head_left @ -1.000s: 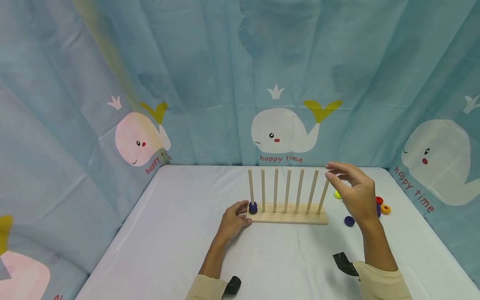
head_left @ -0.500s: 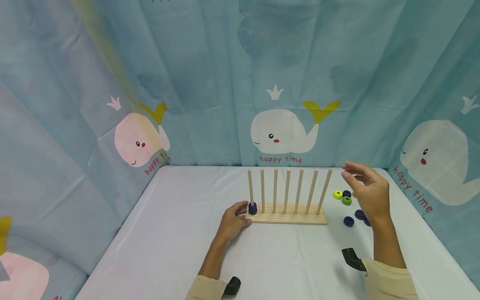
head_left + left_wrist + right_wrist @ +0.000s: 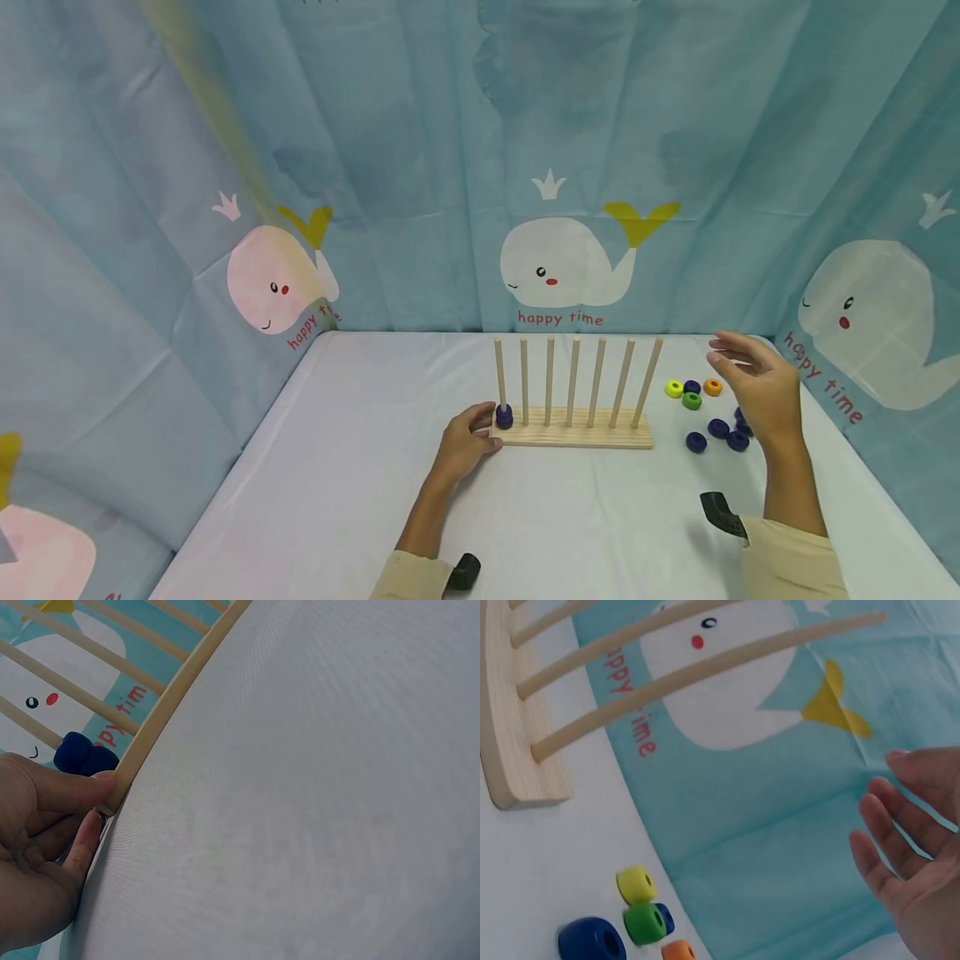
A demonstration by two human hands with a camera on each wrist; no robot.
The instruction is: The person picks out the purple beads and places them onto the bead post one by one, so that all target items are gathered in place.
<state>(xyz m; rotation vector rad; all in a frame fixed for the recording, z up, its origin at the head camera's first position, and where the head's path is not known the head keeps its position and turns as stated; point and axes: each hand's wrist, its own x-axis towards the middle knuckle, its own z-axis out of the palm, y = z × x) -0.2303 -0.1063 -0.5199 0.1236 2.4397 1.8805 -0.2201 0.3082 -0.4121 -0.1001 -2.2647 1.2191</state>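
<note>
A wooden peg rack (image 3: 577,436) with a row of upright pegs stands on the table. Stacked low on its leftmost peg are dark blue beads (image 3: 504,417), also visible as blue beads (image 3: 84,754) in the left wrist view. My left hand (image 3: 462,442) grips the left end of the rack's base, pinching its corner between thumb and fingers. Raised in the air to the right of the rack is my right hand (image 3: 767,396), fingers relaxed and holding nothing. Loose beads lie below and left of it: a yellow bead (image 3: 674,389), a green bead (image 3: 692,401), an orange bead (image 3: 712,387) and several blue beads (image 3: 696,442).
A white cloth (image 3: 360,467) covers the table. Behind and beside it hangs a blue curtain (image 3: 420,167) printed with whales. Black camera mounts (image 3: 723,514) sit at both wrists. The right forearm passes over the table's right side, near the loose beads.
My right hand has moved away from the rightmost peg to the right, bringing the green, orange and more blue beads into sight. The left hand keeps its grip on the rack.
</note>
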